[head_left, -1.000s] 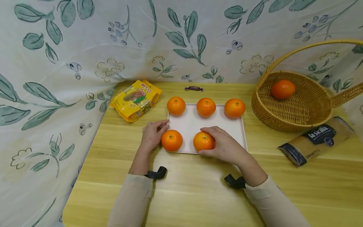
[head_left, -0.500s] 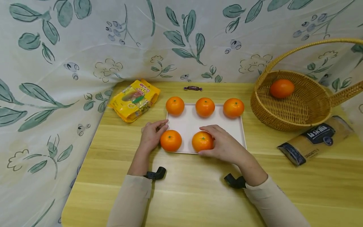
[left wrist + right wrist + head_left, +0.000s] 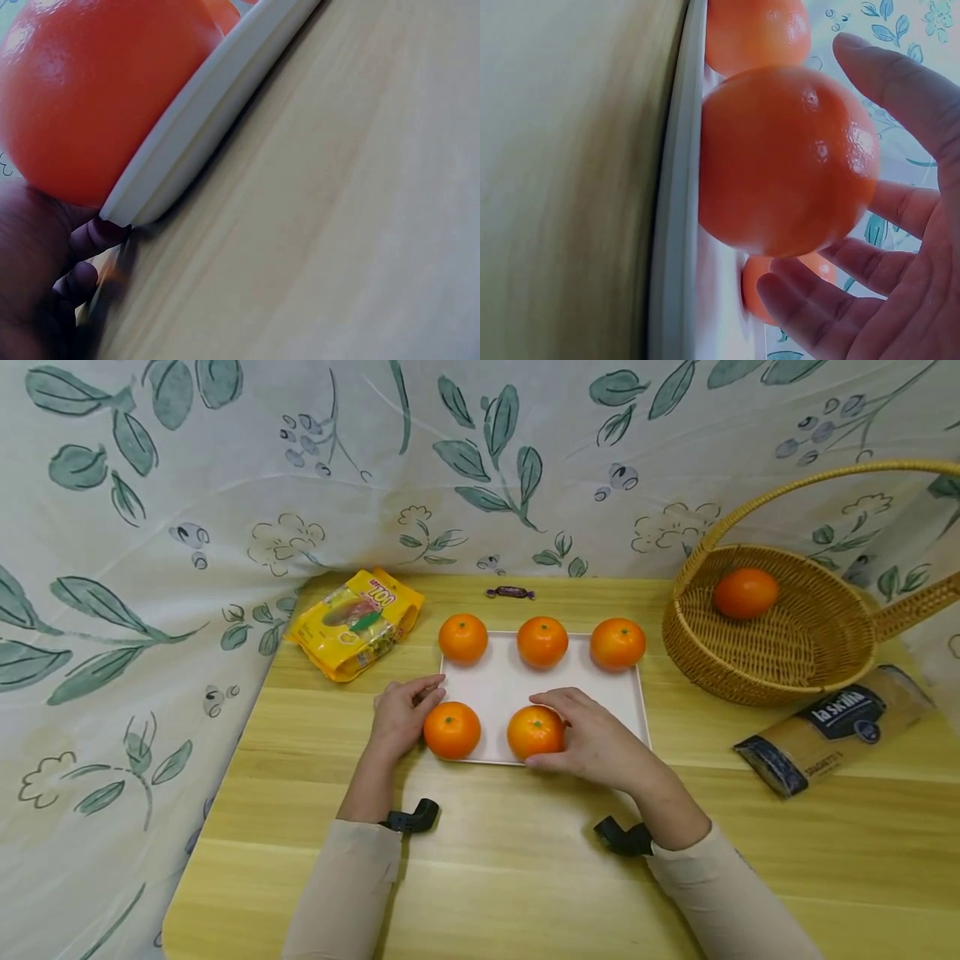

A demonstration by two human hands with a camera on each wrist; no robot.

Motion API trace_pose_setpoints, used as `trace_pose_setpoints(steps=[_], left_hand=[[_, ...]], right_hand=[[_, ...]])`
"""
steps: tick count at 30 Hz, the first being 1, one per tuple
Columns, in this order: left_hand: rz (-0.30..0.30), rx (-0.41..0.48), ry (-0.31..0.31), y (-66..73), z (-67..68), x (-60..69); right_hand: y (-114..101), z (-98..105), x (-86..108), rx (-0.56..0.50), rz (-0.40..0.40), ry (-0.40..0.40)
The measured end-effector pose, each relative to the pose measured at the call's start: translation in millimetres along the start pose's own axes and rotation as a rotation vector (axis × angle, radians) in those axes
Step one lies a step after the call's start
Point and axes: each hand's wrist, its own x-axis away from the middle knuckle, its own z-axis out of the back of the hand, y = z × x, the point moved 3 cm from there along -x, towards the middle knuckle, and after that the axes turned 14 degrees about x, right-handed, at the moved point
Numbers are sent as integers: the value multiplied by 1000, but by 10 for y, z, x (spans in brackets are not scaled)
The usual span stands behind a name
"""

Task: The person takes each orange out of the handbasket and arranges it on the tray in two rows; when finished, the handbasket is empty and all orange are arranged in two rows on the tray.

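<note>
A white tray (image 3: pixel 495 685) bears several glossy oranges, three along its far edge and two along the near one. At the tray's left rim, my left hand (image 3: pixel 401 714) holds the edge beside the near-left orange (image 3: pixel 452 732). The left wrist view shows its curled fingers (image 3: pixel 97 236) at the tray's corner. My right hand (image 3: pixel 600 747) is spread loosely around the right side of the near-middle orange (image 3: pixel 535 733). In the right wrist view its thumb (image 3: pixel 885 75) stands apart from that orange, with the fingers behind it; whether they touch it I cannot tell.
On the right stands a wicker basket (image 3: pixel 772 681) with one red-orange fruit (image 3: pixel 746 593) inside. A spaghetti pack (image 3: pixel 836 731) lies against its front. Behind the tray are a yellow snack bag (image 3: pixel 356 622) and a purple-wrapped candy (image 3: pixel 511 592). A patterned cloth (image 3: pixel 360 460) hangs behind the wooden table (image 3: pixel 487 877).
The whole head view has shifted slightly. Both hands, the tray and the oranges keep their places relative to each other.
</note>
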Motion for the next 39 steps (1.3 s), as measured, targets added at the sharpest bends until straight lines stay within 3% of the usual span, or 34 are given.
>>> trace_pose_setpoints(steps=[8, 15, 21, 30, 39], left_hand=[[13, 4, 7, -17, 8, 15], [14, 7, -6, -18, -5, 8], [21, 7, -2, -19, -1, 12], [-12, 6, 3, 25, 0, 11], [-5, 13, 1, 6, 0, 9]], right_hand=[[86, 145, 92, -85, -69, 3], [320, 394, 255, -87, -139, 79], [652, 652, 431, 64, -152, 288], [1313, 1126, 599, 338, -253, 419], [1981, 1431, 498, 414, -344, 328]])
